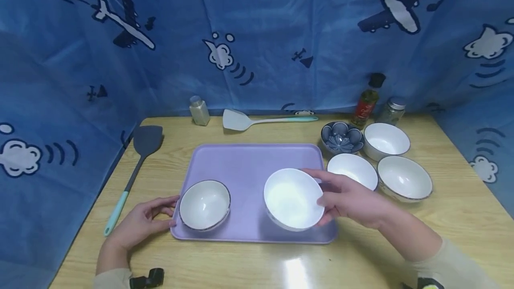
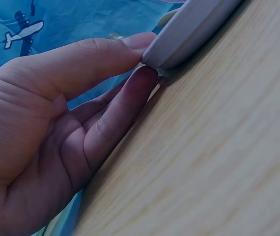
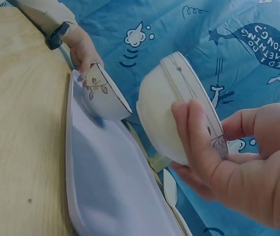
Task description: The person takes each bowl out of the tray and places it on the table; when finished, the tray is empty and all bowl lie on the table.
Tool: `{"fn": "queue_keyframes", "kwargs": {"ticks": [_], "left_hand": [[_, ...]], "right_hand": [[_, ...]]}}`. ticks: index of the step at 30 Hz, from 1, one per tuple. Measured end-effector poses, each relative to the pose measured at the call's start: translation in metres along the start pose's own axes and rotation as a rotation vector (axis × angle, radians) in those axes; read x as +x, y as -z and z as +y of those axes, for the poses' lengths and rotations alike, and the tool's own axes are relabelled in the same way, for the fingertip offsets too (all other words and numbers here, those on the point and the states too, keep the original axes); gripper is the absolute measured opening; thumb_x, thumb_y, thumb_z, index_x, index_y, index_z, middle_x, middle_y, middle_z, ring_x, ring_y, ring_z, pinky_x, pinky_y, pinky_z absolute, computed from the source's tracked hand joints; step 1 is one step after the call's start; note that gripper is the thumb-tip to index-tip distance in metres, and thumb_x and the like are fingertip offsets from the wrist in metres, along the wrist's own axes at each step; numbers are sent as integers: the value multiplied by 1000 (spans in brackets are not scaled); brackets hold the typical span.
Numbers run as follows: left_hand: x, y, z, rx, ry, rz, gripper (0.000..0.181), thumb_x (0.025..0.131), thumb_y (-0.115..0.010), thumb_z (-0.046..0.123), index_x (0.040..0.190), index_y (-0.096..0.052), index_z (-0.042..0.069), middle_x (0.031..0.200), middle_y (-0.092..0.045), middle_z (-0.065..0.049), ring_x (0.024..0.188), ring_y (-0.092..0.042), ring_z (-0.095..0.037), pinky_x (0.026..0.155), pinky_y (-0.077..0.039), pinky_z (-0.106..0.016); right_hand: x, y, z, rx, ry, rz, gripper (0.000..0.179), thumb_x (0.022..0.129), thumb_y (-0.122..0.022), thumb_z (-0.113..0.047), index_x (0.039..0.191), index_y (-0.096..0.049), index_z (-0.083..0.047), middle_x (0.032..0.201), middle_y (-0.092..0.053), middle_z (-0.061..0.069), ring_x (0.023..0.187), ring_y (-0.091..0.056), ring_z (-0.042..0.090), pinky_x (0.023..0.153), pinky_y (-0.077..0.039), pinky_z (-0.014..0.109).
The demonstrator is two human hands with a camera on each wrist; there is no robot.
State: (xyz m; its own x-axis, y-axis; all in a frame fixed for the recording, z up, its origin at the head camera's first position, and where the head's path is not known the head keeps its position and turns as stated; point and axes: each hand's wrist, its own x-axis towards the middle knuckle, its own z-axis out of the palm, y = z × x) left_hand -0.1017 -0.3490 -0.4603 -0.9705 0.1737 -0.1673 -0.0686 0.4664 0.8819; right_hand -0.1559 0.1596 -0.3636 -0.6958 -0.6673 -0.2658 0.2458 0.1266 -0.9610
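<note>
My right hand (image 1: 341, 197) grips a white bowl (image 1: 294, 199) by its right side, thumb at the rim and fingers along the outer wall. In the right wrist view this bowl (image 3: 164, 108) is held above the purple tray (image 3: 108, 182), and a thin line pattern runs below its rim. At the tray's left edge, my left hand (image 1: 140, 222) pinches the rim, thumb on top and a finger beneath, as the left wrist view shows. A second bowl (image 1: 205, 205), white with a dark rim and a flower pattern outside, sits on the tray's left part.
Right of the tray stand a blue petal-shaped bowl (image 1: 341, 137) and white bowls (image 1: 387, 141). Behind them are a sauce bottle (image 1: 366, 104) and a glass jar (image 1: 391, 111). A white spatula (image 1: 238, 120), a shaker (image 1: 199, 111) and a dark spatula (image 1: 147, 139) lie around the tray.
</note>
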Motion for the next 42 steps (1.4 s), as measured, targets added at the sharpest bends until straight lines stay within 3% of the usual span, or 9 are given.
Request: {"fn": "queue_keyframes", "kwargs": {"ticks": [10,18,22,33,42], "left_hand": [[5,2,3,8,-25,-6,61,85,-80,25,141,-56,13,119,-68,-8,105,-65,-11,93,-44,-13],[6,3,3,18,-22,0,62,84,-81,25,140,-57,12,117,-69,-8,103,-65,-11,92,-46,-13],[6,2,4,17,-17,2,62,84,-81,25,140,-57,12,120,-68,-8,103,-66,-12,91,-47,-15],[2,0,0,21,20,18,64,84,-81,28,141,-57,14,133,-62,-7,105,-64,-10,90,-48,-16],[0,0,-1,1,5,7,64,84,-81,26,141,-56,12,131,-63,-8,104,-65,-10,90,-49,-16]], "right_hand": [[-41,27,9,-8,-36,-125,73,93,-53,4,158,-27,-19,155,-21,21,98,-65,34,76,-60,45],[-62,60,24,19,-54,-222,71,94,-48,7,158,-24,-16,147,-41,8,99,-67,35,77,-60,46],[-70,76,33,24,-37,-245,70,95,-45,8,158,-23,-14,146,-43,4,99,-67,35,77,-60,48],[-78,100,49,-15,-27,-258,69,97,-44,9,157,-22,-14,139,-46,12,91,-70,32,76,-59,49],[-79,108,57,-40,-13,-257,69,97,-45,9,158,-19,-12,145,-43,-1,97,-68,31,76,-59,48]]}}
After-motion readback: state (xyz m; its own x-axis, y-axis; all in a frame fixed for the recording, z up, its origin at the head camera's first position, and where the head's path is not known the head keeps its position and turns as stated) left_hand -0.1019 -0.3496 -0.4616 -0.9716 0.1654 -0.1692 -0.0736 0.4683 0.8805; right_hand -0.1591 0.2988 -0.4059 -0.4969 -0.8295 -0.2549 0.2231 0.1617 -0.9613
